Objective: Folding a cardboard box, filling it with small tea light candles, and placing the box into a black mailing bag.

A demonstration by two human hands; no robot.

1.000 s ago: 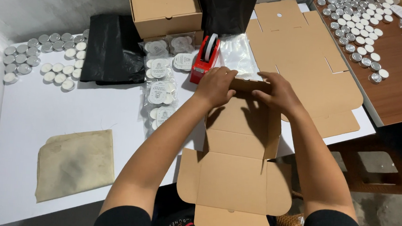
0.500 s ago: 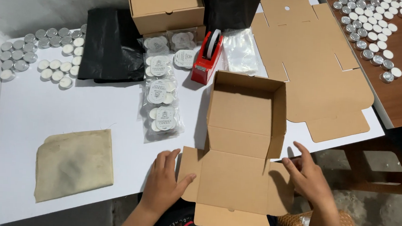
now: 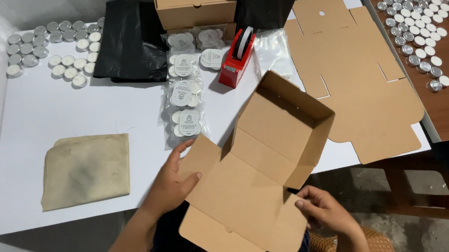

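Observation:
A half-assembled brown cardboard box [image 3: 281, 129] with its lid flap [image 3: 235, 204] folded toward me sits at the near edge of the white table [image 3: 54, 105]. My left hand [image 3: 173, 182] grips the left wing of the lid flap, thumb on top. My right hand [image 3: 323, 210] pinches the right wing of the flap near the box's front corner. The box is tilted, turned a little to the right, and empty inside.
Clear packets of tealight candles [image 3: 185, 95] lie left of the box, with a red tape dispenser [image 3: 237, 59] behind. Flat cardboard blanks [image 3: 352, 71], a closed brown box [image 3: 193, 2], black bags [image 3: 131, 45], loose tealights [image 3: 52, 53] and a beige cloth [image 3: 87, 169] surround it. More tealights [image 3: 422, 39] cover a wooden table.
My hands left the box's far wall and came back to the lid flap, then took hold of its side wings. The box has turned and tilted rightward.

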